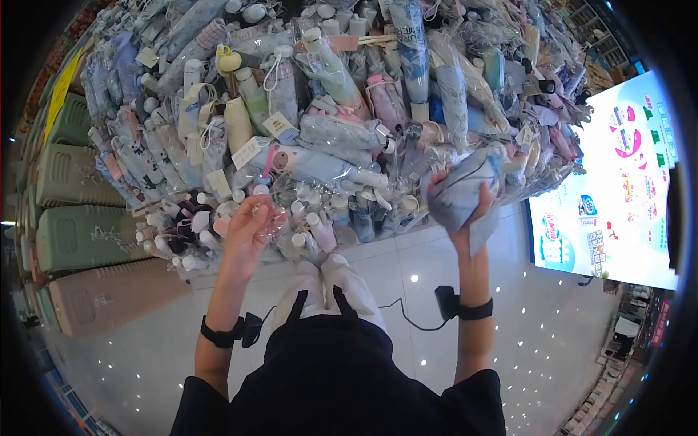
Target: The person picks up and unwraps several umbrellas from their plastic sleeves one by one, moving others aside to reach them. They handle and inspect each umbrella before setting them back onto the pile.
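Currently the right hand (459, 212) is clamped on a pale blue folded fabric umbrella (465, 182) at the edge of a heaped pile of plastic-wrapped umbrellas (327, 109). The left hand (246, 231), fingers curled, pinches a crinkled clear plastic sleeve (269, 215).

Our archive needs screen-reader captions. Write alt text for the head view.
A person's right hand grips a folded blue umbrella while the loosely curled left hand meets crinkled clear plastic, before a big heap of plastic-wrapped folded umbrellas. Both wrists wear black bands; a lit screen stands at right.
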Action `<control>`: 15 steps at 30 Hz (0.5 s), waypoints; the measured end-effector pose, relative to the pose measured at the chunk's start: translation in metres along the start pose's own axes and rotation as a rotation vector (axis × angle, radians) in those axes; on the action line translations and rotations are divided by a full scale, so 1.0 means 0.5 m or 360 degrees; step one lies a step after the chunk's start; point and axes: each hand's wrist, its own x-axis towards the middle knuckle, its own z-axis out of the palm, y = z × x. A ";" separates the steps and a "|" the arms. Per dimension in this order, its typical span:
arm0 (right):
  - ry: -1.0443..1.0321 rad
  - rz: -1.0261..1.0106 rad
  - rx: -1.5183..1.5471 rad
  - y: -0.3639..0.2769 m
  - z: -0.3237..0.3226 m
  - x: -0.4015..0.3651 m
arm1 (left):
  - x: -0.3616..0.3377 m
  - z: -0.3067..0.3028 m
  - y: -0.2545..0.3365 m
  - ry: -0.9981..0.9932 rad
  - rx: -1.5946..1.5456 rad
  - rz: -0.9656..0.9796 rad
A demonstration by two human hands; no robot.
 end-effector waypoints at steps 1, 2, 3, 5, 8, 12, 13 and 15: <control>0.0031 0.0039 -0.0132 0.020 0.018 -0.015 | 0.000 0.002 -0.010 -0.0014 -0.0040 0.0001; -0.0035 0.0088 -0.0168 0.036 0.046 -0.028 | 0.003 0.005 -0.023 -0.0028 -0.0078 0.0003; -0.0102 0.0137 -0.0202 0.050 0.086 -0.033 | 0.003 0.010 -0.032 -0.0042 -0.0115 0.0006; -0.0070 0.0080 -0.0275 0.076 0.119 -0.036 | -0.002 0.022 -0.041 -0.0038 -0.0155 -0.0036; -0.0051 -0.0137 -0.0484 0.084 0.141 -0.028 | -0.011 0.023 -0.049 -0.0049 -0.0171 -0.0070; -0.0260 -0.0136 -0.0606 0.047 0.142 -0.007 | -0.034 0.005 -0.043 -0.0068 -0.0113 -0.0047; -0.0285 -0.0101 -0.0628 0.047 0.146 -0.004 | -0.039 0.000 -0.040 -0.0076 -0.0107 -0.0053; -0.0275 -0.0070 -0.0708 0.060 0.171 -0.004 | -0.049 -0.004 -0.034 -0.0098 -0.0099 -0.0067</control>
